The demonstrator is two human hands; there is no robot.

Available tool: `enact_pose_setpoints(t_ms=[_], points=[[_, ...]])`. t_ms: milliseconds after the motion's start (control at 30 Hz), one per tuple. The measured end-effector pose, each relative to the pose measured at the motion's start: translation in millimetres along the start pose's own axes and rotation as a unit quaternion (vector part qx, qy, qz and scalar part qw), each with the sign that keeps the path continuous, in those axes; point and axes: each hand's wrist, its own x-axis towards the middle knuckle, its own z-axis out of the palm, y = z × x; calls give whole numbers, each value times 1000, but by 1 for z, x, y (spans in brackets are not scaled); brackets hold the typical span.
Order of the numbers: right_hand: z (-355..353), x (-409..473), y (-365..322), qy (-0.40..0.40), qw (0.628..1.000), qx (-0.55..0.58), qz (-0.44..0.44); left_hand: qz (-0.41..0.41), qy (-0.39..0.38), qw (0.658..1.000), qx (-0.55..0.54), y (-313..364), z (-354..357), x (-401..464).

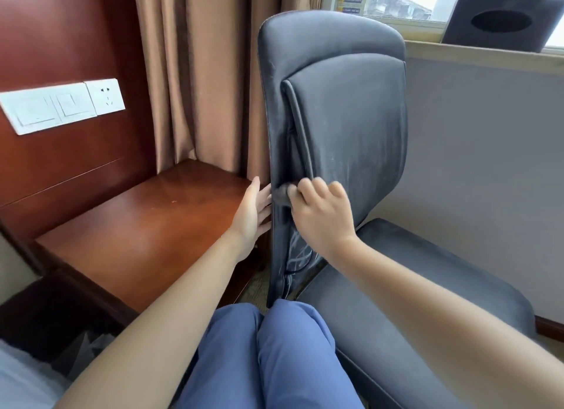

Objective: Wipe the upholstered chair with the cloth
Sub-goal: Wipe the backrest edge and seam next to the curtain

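- right hand (320, 213): fingers curled, gripping grey cloth (282, 195) against left edge of chair (345, 118) backrest
- left hand (253, 213): fingers straight, flat on backrest's outer edge

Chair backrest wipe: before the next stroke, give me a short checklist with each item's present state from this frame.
1. Cloth in hand: ok, the right hand grips a bunched grey cloth.
2. Cloth against the upholstery: ok, it presses on the chair backrest at its lower left edge.
3. Backrest steadied: ok, the left hand lies flat with straight fingers against the backrest's outer edge.
4. Stroke path free: ok, nothing lies on the backrest above the cloth.
5. Seat wiped: cannot tell.
6. Cloth cleanliness: cannot tell, it is blurred and mostly hidden by fingers.
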Motion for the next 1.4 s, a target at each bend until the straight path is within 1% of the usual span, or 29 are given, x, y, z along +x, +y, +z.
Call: enact_pose_setpoints(t_ms=[67,100,167,267,333,467,533,567,633,767,867,933,1033,1100,1200,1267,1300,1333,1400], points=[[-5,27,13,33,998,-8,50,-6,-1,1000,-4,0,1,0],[-6,37,16,35,997,-11,64,-7,-2,1000,-5,-1,1,0],[-3,41,15,24,998,-4,66,-5,6,1000,-8,-2,2,0],[7,20,0,-2,998,9,56,6,14,1000,-4,-4,3,1],[16,-5,-12,-44,998,0,33,13,12,1000,4,-5,4,1],[33,-60,-35,-138,988,-29,-68,19,4,1000,7,-7,3,2],[37,-68,-40,-161,982,-30,-97,19,3,1000,11,-6,3,2],[38,-65,-38,-157,982,-28,-100,18,1,1000,15,-5,3,2],[34,-56,-30,-117,989,-24,-87,15,-6,1000,20,-5,2,0],[18,-10,-4,18,999,-27,12,5,-3,1000,6,-7,0,2],[8,34,14,49,995,-43,74,-1,6,1000,-1,-7,1,4],[9,37,14,53,994,-24,93,1,12,1000,-3,-8,1,4],[22,1,-8,17,998,-2,59,5,19,1000,-2,-8,0,3],[31,-27,-24,-35,999,4,18,10,12,1000,9,-9,0,4],[43,-62,-40,-124,988,-13,-95,18,9,1000,15,-10,-1,4],[46,-72,-44,-167,974,-26,-150,19,7,1000,18,-9,-2,4],[46,-70,-42,-171,972,-30,-162,16,5,1000,18,-9,-3,4],[46,-66,-39,-156,973,-30,-165,12,5,1000,19,-9,-4,3],[38,-50,-28,-109,984,-33,-140,3,4,1000,23,-9,-5,3]])
